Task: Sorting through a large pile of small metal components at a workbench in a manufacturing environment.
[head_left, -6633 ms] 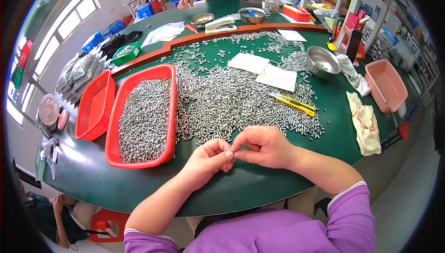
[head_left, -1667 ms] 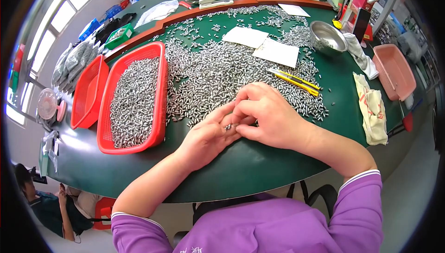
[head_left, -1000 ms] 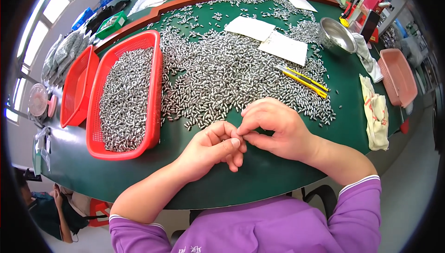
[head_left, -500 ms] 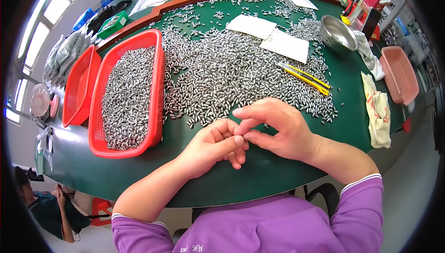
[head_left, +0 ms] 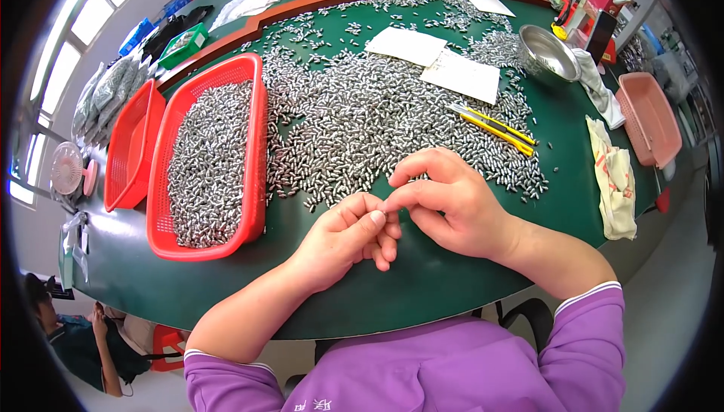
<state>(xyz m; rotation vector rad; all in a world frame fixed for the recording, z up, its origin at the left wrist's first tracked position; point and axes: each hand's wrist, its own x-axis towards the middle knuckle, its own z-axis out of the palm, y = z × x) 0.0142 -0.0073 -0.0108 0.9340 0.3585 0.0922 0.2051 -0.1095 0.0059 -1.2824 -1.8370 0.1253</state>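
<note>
My left hand is closed in a pinch, thumb against the index finger, above the near part of the green table. Whatever sits between those fingertips is too small to make out. My right hand is curled, with one fingertip touching the left fingertips; whether it grips anything is hidden. Just beyond both hands spreads a wide pile of small silvery, spindle-shaped metal pieces. More such pieces fill a red perforated plastic basket left of my hands.
A yellow-handled tool and paper sheets lie on the pile. Beside it stand a metal bowl, a cloth and a pink basket. Another red basket is at left. A seated person is at lower left.
My right thumb has drawn back from the left fingertips, and its upper finger has curled in. The left hand keeps its pinch nearly in place.
</note>
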